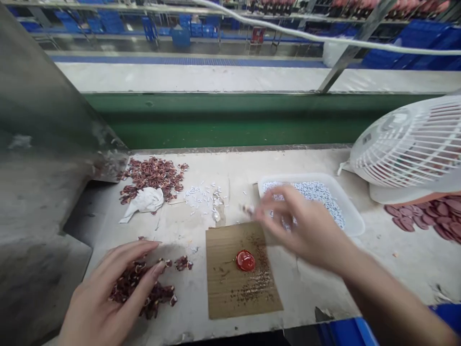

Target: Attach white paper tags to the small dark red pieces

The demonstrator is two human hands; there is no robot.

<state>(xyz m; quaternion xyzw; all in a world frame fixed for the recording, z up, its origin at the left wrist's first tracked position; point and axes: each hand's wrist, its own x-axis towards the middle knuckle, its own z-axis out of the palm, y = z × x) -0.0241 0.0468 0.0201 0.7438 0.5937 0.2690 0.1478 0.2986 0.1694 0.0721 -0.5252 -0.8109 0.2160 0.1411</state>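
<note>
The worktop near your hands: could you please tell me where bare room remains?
Bare patches: between the cardboard sheet and white tray toward the near edge, and right of the tray below the fan. Crowded: dark red pieces under the left hand, another pile behind.

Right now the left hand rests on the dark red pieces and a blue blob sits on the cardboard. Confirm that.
Not quite: the blob on the cardboard is red, as the head view shows. The left hand does rest on the dark red pieces.

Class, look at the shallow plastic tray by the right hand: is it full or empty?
Partly full: the plastic tray holds a layer of small white pieces, behind the blurred right hand.
</note>
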